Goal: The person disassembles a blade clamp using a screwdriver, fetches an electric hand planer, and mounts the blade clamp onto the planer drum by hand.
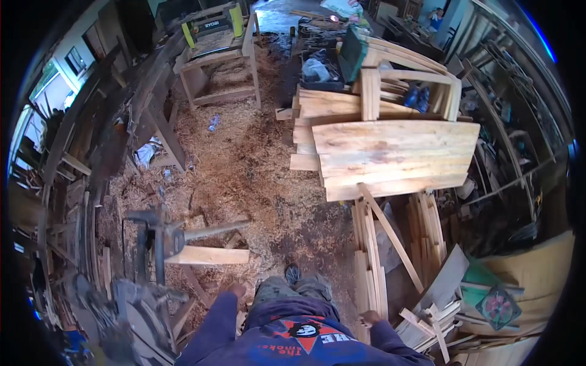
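Two hands, both low at the person's sides. Left hand point(237, 290) looks loosely curled; right hand point(370, 318) likewise, beside the near strip stack point(370, 262). Cannot tell whether either grips anything. Nearest thing ahead of the left hand: one pale board point(210, 255), over the shavings point(244, 146).

Count: one wide slatted panel point(397, 152), right of centre; two strip stacks below it, the near one and a far strip stack point(425, 226); one slanting strip point(394, 241) between them; one planer point(212, 26) on one wooden stand point(223, 97). One other person point(435, 19), far upper right, small.

Only one shoe point(292, 273) shows. Panel's front edge hides the stacks' far ends. Dark clutter at lower left blurred; outer edges cut by the lens.

Writing: red and pale lettering on the sweatshirt point(299, 341); pale lettering on the planer.
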